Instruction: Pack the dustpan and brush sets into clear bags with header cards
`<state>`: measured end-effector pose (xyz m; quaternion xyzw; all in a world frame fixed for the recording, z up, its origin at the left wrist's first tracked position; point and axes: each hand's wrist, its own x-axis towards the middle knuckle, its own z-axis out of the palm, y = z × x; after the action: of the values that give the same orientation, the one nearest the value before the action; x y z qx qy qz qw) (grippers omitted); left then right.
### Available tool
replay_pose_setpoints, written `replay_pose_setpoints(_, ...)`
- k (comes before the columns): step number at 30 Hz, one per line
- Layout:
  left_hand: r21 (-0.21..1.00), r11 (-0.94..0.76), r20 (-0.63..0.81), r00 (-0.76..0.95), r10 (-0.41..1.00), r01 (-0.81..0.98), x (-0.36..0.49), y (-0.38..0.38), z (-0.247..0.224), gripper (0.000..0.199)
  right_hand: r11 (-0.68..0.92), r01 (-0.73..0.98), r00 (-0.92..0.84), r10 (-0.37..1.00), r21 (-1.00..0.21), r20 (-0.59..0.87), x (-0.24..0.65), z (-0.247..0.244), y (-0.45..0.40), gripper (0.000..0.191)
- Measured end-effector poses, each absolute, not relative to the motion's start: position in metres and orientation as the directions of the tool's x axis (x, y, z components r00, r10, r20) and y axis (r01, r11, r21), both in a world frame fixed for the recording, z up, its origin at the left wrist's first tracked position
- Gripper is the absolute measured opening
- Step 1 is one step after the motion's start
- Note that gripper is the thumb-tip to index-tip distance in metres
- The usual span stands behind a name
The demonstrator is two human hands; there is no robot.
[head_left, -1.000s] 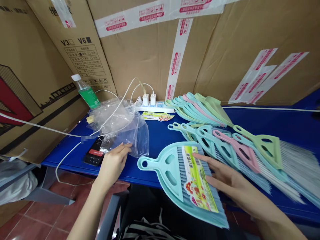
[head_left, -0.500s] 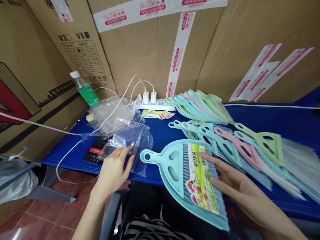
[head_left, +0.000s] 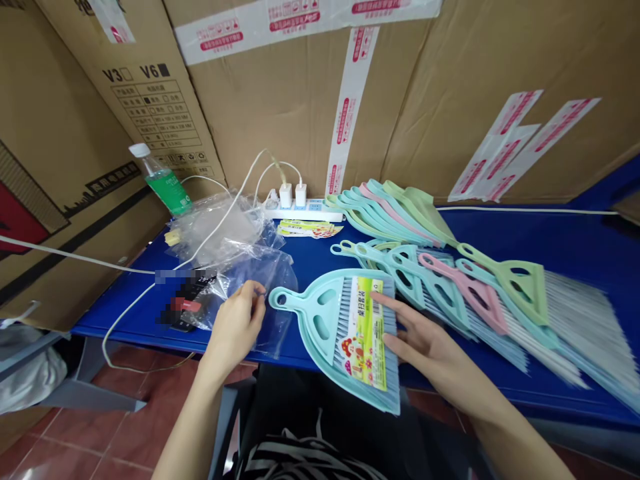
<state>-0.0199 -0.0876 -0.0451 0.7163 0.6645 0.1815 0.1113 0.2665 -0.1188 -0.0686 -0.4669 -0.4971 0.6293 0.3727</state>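
Observation:
My right hand (head_left: 417, 333) holds a light blue dustpan (head_left: 313, 347) with a matching hand brush (head_left: 320, 310) nested in it. Its fingers lie over a printed label card (head_left: 367, 333) on the bristles, and the set juts past the table's front edge with its handle pointing left. My left hand (head_left: 237, 327) is closed, fingertips pinched at a clear plastic bag (head_left: 280, 277) lying flat on the table. The handle's ring end lies over the bag, just right of those fingertips.
Several brushes (head_left: 465, 287) and stacked dustpans (head_left: 380, 210) lie at the right. Behind are label cards (head_left: 307, 229), a white power strip (head_left: 310, 213) with chargers, and more plastic bags (head_left: 215, 223). A bottle (head_left: 165, 183) stands at the back left. Cables cross the blue table (head_left: 310, 257).
The dustpan set has moved left and slightly up with my right hand, toward the bag. My left hand's fingers have drawn together at the bag.

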Motion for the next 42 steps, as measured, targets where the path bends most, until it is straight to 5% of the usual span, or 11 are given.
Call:
replay_pose_setpoints(17, 0.607, -0.318, 0.288, 0.171, 0.942, 0.729, -0.005, -0.093, -0.043, 0.035, -0.202, -0.114, -0.319, 0.935, -0.973, -0.157, 0.231, -0.064, -0.102, 0.076)
replay_pose_setpoints(33, 0.485, -0.331, 0.308, 0.196, 0.931, 0.809, 0.004, -0.094, -0.043, 0.036, -0.160, -0.137, -0.215, 0.968, -0.978, -0.129, 0.239, -0.066, -0.103, 0.075)
replay_pose_setpoints(42, 0.591, -0.331, 0.319, 0.163, 0.934, 0.736, 0.004, -0.097, -0.033, 0.038, -0.187, -0.135, -0.333, 0.933, -0.973, -0.133, 0.228, -0.061, -0.104, 0.072)
